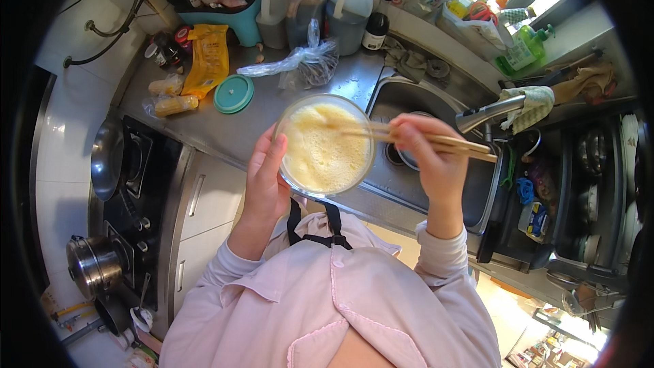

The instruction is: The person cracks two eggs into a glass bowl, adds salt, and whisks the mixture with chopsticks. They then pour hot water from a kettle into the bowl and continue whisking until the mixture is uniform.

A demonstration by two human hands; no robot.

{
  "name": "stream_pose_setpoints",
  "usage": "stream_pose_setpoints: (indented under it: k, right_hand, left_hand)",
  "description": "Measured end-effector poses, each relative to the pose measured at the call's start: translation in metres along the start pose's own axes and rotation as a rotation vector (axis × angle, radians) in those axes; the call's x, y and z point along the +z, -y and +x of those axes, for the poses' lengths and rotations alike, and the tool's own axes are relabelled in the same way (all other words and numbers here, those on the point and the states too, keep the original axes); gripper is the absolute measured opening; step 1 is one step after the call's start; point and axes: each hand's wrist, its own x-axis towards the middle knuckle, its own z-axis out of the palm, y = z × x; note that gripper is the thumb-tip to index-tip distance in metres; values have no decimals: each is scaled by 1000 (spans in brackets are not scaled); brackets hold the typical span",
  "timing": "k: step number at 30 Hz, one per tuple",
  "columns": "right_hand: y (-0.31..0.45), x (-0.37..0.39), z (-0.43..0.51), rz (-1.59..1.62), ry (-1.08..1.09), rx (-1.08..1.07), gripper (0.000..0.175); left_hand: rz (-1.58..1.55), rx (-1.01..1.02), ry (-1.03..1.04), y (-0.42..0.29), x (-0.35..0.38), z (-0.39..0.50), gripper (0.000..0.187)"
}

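Note:
My left hand grips a clear glass bowl by its left side, thumb over the rim. Inside is a pale yellow, frothy liquid that looks like beaten egg. A pair of wooden chopsticks is held in my right hand, to the right of the bowl. Their tips reach over the rim into the froth and are blurred. The bowl is held up in front of my body, near the counter's front edge.
A steel sink with a faucet lies right. On the counter are a teal lid, a tied plastic bag, a yellow pouch and large jugs. A gas stove at left bears a wok and a steel pot.

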Motion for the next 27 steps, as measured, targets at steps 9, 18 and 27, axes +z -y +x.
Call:
stream_pose_setpoints:
  k: [9,18,27]
  right_hand:
    - [0,-5,-6,32,88,74,13]
    - [2,-2,0,39,0,22,11]
    - [3,-7,-1,-9,181,59,12]
  left_hand:
    - [10,-2,11,0,-1,1,49]
    - [0,-4,20,0,-1,2,47]
    - [-2,-9,10,1,-1,2,46]
